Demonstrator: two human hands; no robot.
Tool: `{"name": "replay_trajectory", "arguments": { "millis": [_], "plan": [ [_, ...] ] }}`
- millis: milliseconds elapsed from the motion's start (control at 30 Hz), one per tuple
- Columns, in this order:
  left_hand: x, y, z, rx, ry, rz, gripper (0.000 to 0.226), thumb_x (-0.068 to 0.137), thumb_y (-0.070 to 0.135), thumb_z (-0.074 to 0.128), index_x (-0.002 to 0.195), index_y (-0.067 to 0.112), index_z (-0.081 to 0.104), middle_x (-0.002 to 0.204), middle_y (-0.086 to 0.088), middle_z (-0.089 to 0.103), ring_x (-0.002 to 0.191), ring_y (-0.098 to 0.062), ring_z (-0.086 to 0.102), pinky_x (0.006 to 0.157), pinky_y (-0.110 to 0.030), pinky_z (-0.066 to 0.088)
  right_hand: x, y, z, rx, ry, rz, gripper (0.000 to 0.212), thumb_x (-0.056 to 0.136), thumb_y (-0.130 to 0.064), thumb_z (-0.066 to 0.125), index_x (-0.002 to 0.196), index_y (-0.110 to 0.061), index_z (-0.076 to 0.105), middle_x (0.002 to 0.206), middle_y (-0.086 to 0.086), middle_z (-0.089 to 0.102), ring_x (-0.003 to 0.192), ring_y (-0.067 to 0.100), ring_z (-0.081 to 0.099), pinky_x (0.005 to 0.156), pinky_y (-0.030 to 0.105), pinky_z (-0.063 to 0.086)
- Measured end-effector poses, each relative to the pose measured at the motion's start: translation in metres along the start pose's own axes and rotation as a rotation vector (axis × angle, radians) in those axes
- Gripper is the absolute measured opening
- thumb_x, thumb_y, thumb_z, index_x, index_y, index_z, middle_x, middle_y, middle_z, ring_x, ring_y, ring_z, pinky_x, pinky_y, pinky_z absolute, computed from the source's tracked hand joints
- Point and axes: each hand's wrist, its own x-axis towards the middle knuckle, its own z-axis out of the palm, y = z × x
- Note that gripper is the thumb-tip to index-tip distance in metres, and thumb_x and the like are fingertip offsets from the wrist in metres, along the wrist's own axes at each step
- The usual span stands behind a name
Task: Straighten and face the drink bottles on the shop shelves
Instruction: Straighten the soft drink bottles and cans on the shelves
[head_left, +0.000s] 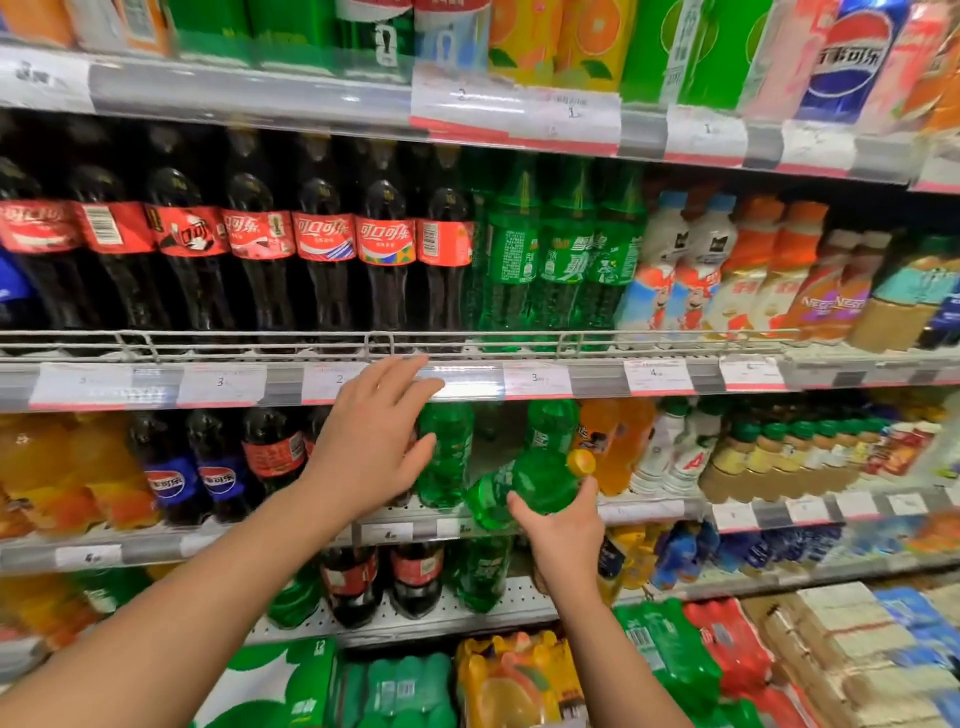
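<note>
I read 可口可乐 in white on the red label of a dark plastic cola bottle (385, 244) on the middle shelf. Up top, the tall blue Pepsi-globe can (852, 57) reads 百事可乐. On the right, an orange-and-purple labelled bottle (823, 304) says "NES", the rest cut off. White shelf-edge price tags (223, 383) show blurred single digits: 3, 2, 3, 4.
</note>
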Motion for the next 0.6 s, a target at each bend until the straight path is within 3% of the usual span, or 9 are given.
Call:
{"name": "replay_trajectory", "arguments": {
  "millis": [167,300,600],
  "plan": [
    [-0.005,-0.006,0.012,0.187,-0.125,-0.084,0.071,0.089,0.044,0.064,0.152,0.02,0.04,0.161,-0.007,0.034,0.145,-0.033,0.036,0.116,-0.054,0.033,0.017,0.0,0.013,0.076,0.028,0.003,0.08,0.075,-0.041,0.09,0.133,-0.017,0.041,0.112,-0.002,0.049,0.107,0.021,0.051,0.091,0.031,0.044],
    [-0.003,-0.008,0.011,0.203,-0.118,-0.08,0.066,0.088,0.043,0.064,0.148,0.022,0.045,0.159,-0.006,0.039,0.14,-0.031,0.042,0.113,-0.051,0.037,0.026,-0.003,0.026,0.078,0.042,-0.019,0.076,0.074,-0.04,0.09,0.129,-0.02,0.042,0.111,-0.001,0.052,0.105,0.019,0.048,0.09,0.031,0.041],
    [-0.004,-0.008,0.015,0.206,-0.11,-0.064,0.073,0.083,0.042,0.07,0.148,0.019,0.046,0.156,-0.007,0.042,0.139,-0.032,0.044,0.113,-0.052,0.037,0.037,-0.005,0.046,-0.058,0.029,-0.104,0.084,0.07,-0.042,0.091,0.134,-0.025,0.041,0.117,0.0,0.064,0.103,0.02,0.061,0.094,0.042,0.055]
  ]
}}
